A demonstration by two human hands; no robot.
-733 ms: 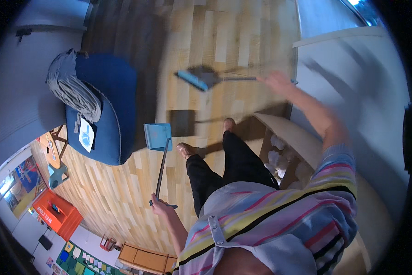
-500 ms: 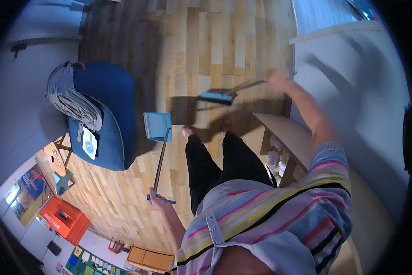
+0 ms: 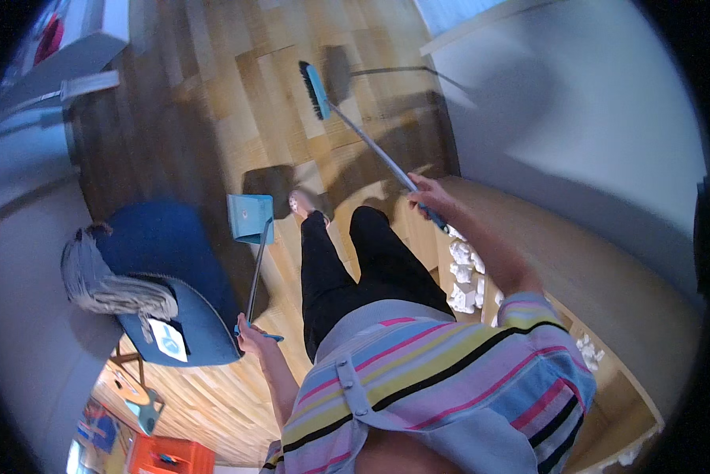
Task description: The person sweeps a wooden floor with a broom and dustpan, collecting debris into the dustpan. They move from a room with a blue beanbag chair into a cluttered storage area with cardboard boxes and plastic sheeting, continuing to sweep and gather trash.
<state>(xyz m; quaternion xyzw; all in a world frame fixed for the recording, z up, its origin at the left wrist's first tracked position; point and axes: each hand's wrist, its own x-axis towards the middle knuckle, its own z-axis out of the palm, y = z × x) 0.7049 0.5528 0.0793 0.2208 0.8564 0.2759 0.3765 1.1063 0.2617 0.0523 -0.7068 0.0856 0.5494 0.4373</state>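
Observation:
My left hand point(image 3: 252, 338) is closed round the handle top of a long-handled blue dustpan point(image 3: 251, 218), whose pan hangs to the left of my feet. Nothing I can make out as litter shows in the pan. My right hand point(image 3: 432, 197) grips the grey pole of a broom point(image 3: 315, 91) with a light blue head and dark bristles. The broom reaches forward and left from that hand, its head beyond my feet with the bristles facing left. From the picture I cannot tell whether the bristles touch the wooden floor point(image 3: 272, 79).
To the left stands a blue chair point(image 3: 157, 245) with grey cloth point(image 3: 106, 276) and a white card point(image 3: 168, 340) on it. A wooden shelf unit point(image 3: 521, 229) holding crumpled white paper point(image 3: 465, 272) runs along my right, beside a pale wall point(image 3: 576, 118). An orange bin point(image 3: 169, 456) sits lower left.
The broom has swung forward and away from the dustpan, its head turning upright in view. My right hand has come down and left. The view has turned, and my feet have shifted.

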